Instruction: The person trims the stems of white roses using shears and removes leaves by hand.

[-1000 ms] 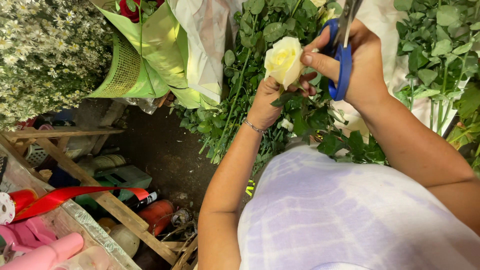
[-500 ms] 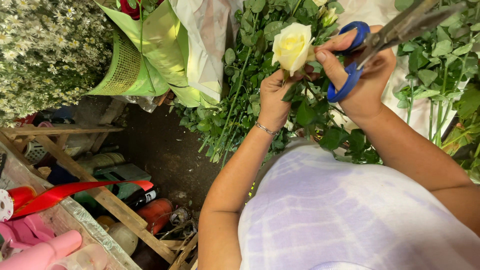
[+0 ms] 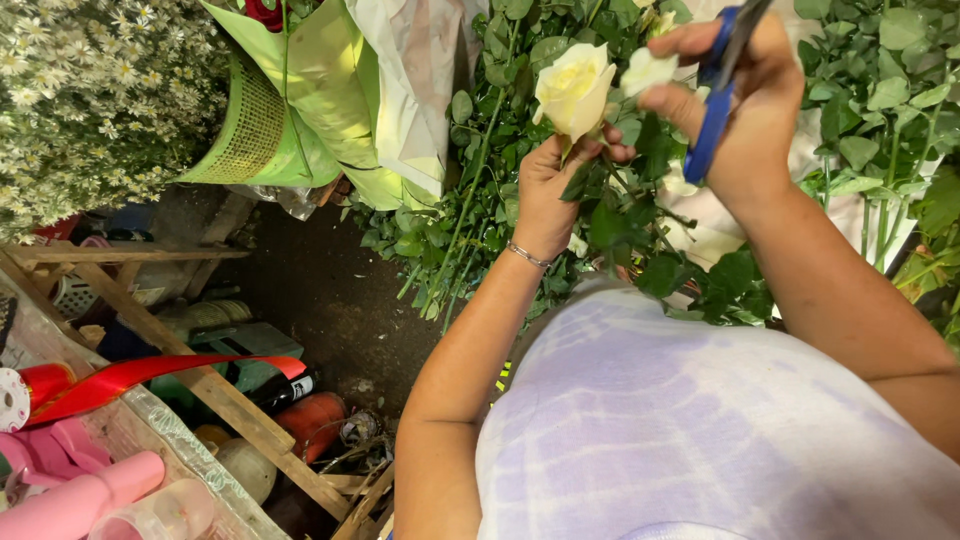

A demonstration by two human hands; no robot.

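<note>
My left hand [image 3: 552, 185] grips the stem of a pale yellow rose [image 3: 574, 88] just under the bloom, holding it upright; a thin bracelet sits on that wrist. My right hand [image 3: 745, 105] is to the right of the bloom, with blue-handled scissors [image 3: 715, 95] hooked on its fingers, blades pointing up out of the frame. Its thumb and fingertips pinch a loose pale petal [image 3: 648, 70] right beside the rose. Green rose leaves [image 3: 625, 215] hang below both hands.
Bundles of leafy rose stems [image 3: 470, 200] lie ahead. A green paper-wrapped bouquet [image 3: 300, 90] and white daisies [image 3: 90, 100] are at the upper left. Below left are a wooden frame [image 3: 200, 385], red ribbon [image 3: 140, 375], pink rolls [image 3: 70, 500] and bottles [image 3: 310, 415].
The right hand swung the scissors from level to upright and pulled a pale petal off the rose. The left hand kept its hold on the stem, shifting slightly.
</note>
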